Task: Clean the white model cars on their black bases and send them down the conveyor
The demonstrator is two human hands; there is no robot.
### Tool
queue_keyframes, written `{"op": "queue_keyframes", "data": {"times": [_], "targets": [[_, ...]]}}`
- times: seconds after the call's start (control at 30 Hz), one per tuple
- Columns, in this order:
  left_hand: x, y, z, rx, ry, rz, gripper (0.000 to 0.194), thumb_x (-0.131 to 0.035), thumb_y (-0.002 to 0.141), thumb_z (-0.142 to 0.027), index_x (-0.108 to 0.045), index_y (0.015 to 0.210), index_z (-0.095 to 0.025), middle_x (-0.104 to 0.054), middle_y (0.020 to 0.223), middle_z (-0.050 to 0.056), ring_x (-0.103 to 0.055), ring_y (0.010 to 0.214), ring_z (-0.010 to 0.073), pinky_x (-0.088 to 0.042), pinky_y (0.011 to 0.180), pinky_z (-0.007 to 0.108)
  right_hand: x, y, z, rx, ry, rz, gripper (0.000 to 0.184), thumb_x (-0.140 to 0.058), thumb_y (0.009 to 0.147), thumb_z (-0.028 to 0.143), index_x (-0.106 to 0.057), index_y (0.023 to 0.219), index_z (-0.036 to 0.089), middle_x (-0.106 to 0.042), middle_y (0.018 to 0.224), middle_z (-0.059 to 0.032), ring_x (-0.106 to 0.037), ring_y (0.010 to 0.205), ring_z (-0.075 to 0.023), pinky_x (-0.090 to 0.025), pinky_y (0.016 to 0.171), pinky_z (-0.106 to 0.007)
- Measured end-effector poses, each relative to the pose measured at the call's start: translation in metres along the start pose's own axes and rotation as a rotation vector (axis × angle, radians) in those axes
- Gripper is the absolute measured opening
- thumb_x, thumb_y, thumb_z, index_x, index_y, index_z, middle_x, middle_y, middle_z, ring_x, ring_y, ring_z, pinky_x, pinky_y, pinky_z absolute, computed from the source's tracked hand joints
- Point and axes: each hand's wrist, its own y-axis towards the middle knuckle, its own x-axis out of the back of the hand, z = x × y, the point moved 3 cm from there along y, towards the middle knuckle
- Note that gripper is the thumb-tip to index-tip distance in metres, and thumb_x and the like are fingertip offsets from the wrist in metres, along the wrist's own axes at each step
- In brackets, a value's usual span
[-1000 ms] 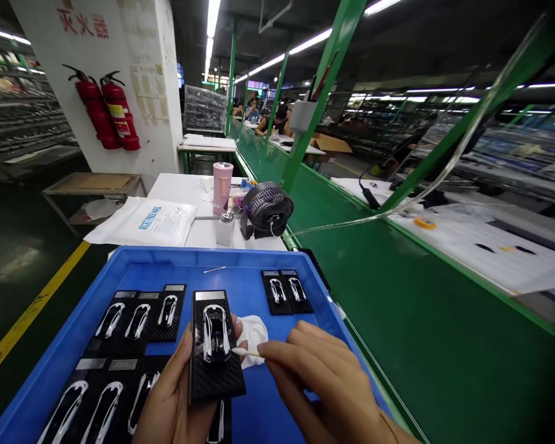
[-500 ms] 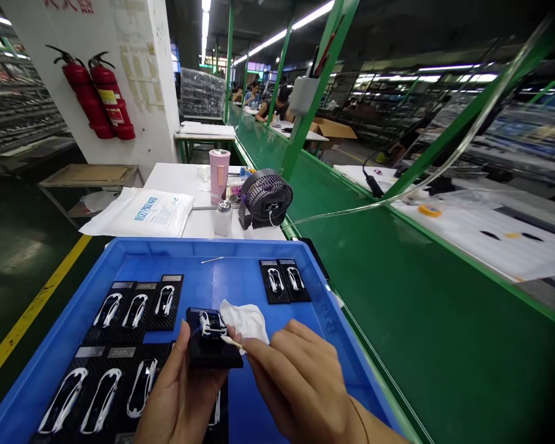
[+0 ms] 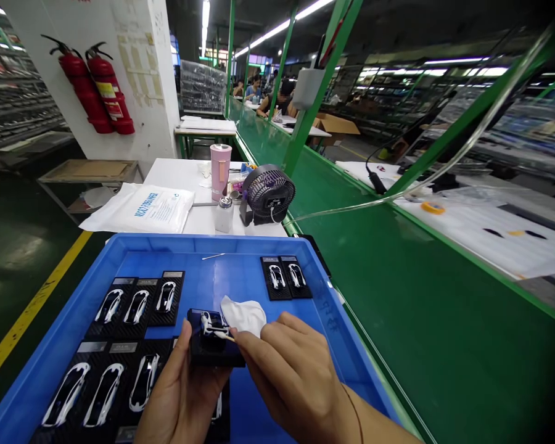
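A small white-and-black model car (image 3: pixel 213 323) on a black base (image 3: pixel 215 356) sits in the left hand (image 3: pixel 178 385), above a blue tray (image 3: pixel 240 243), with a cotton swab (image 3: pixel 226 337) up against it.
From here I see the left hand's fingers closed around the base, thumb along one side, the base tipped; the right hand (image 3: pixel 300 370) has its fingers pinched shut on the swab, its tip at the car's near end. A white cloth (image 3: pixel 245 316) shows just past them; whether either hand touches it, I can't tell. More mounted cars (image 3: pixel 108 307) lie in the tray to the left, and a pair (image 3: pixel 276 277) at the far right, with a loose swab (image 3: pixel 213 256) near the far wall. Beyond, a black fan (image 3: pixel 268 194) and a pink tumbler (image 3: pixel 220 172) stand on the white worktop (image 3: pixel 203 222).
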Motion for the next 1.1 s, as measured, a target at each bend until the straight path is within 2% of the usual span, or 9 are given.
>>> {"op": "queue_keyframes", "data": {"times": [0.27,0.4,0.5,0.63,0.73,0.83,0.9,0.97,1.1], "targets": [[-0.004,-0.002,-0.002,0.009,-0.032,-0.050,0.032,-0.035,0.090,-0.019,-0.066,0.090,-0.010,-0.067,0.095,0.012,-0.064,0.083,0.0179,-0.053,0.074,0.031,0.000,0.003,-0.001,0.003,-0.003,0.018,0.011,-0.048,0.080,0.009,-0.057,0.085,0.013,-0.041,0.056,0.0003,-0.026,0.054,-0.0051,-0.015,0.057,-0.023],[-0.002,-0.003,-0.002,-0.020,0.004,-0.085,0.034,-0.034,0.089,-0.018,-0.067,0.083,-0.010,-0.067,0.091,0.013,-0.064,0.081,0.0188,-0.054,0.072,0.033,-0.001,0.004,-0.005,-0.049,0.070,0.057,0.011,-0.048,0.084,0.014,-0.056,0.077,0.012,-0.046,0.059,0.0000,-0.035,0.057,-0.0044,-0.019,0.059,-0.022],[-0.001,-0.001,-0.005,-0.041,0.030,-0.103,0.032,-0.038,0.088,-0.018,-0.067,0.082,-0.007,-0.066,0.090,0.018,-0.064,0.082,0.0242,-0.054,0.070,0.039,0.001,0.005,-0.011,-0.101,0.167,0.088,0.013,-0.046,0.085,0.014,-0.056,0.076,0.012,-0.049,0.062,0.0002,-0.039,0.059,-0.0040,-0.023,0.061,-0.022],[-0.002,0.000,-0.008,-0.024,-0.015,-0.157,0.041,-0.034,0.090,-0.029,-0.064,0.087,-0.001,-0.062,0.100,0.025,-0.061,0.092,0.0303,-0.054,0.073,0.041,0.013,0.012,-0.022,-0.173,0.217,0.017,0.011,-0.047,0.084,0.012,-0.056,0.079,0.014,-0.053,0.067,0.0008,-0.042,0.062,-0.0036,-0.028,0.062,-0.019],[-0.002,0.000,-0.011,-0.022,-0.041,-0.145,0.046,-0.032,0.090,-0.032,-0.065,0.085,0.000,-0.061,0.102,0.027,-0.057,0.098,0.0339,-0.053,0.075,0.043,0.021,0.024,-0.032,-0.221,0.203,-0.041,0.009,-0.049,0.084,0.013,-0.058,0.085,0.014,-0.056,0.072,0.0017,-0.046,0.063,-0.0014,-0.033,0.061,-0.015],[0.003,0.001,-0.014,-0.030,-0.067,-0.128,0.040,-0.038,0.089,-0.028,-0.064,0.086,0.002,-0.058,0.105,0.030,-0.054,0.101,0.0369,-0.053,0.075,0.046,0.021,0.043,-0.054,-0.288,0.069,-0.087,0.013,-0.049,0.085,0.023,-0.060,0.086,0.016,-0.056,0.070,0.0025,-0.044,0.056,-0.0002,-0.034,0.057,-0.012],[0.007,0.001,-0.016,-0.021,-0.076,-0.103,0.036,-0.041,0.087,-0.025,-0.063,0.090,0.003,-0.057,0.107,0.030,-0.053,0.103,0.0375,-0.053,0.076,0.045,0.010,0.059,-0.079,-0.347,-0.046,-0.087,0.019,-0.047,0.086,0.029,-0.060,0.086,0.015,-0.056,0.069,0.0018,-0.043,0.056,-0.0008,-0.035,0.059,-0.013],[0.011,0.002,-0.019,-0.008,-0.077,-0.072,0.032,-0.044,0.086,-0.023,-0.061,0.093,0.003,-0.057,0.107,0.030,-0.052,0.104,0.0377,-0.053,0.076,0.045,-0.008,0.077,-0.110,-0.393,-0.117,-0.066,0.021,-0.046,0.085,0.029,-0.061,0.086,0.014,-0.057,0.075,0.0000,-0.047,0.063,-0.0021,-0.037,0.065,-0.015],[0.019,0.004,-0.025,0.026,-0.088,-0.096,0.031,-0.042,0.087,-0.021,-0.055,0.104,0.001,-0.056,0.109,0.030,-0.051,0.106,0.0379,-0.055,0.074,0.044,-0.057,0.109,-0.167,-0.493,-0.231,0.070,0.023,-0.047,0.086,0.029,-0.058,0.089,0.009,-0.057,0.084,-0.0030,-0.052,0.077,-0.0060,-0.043,0.075,-0.022]]}}
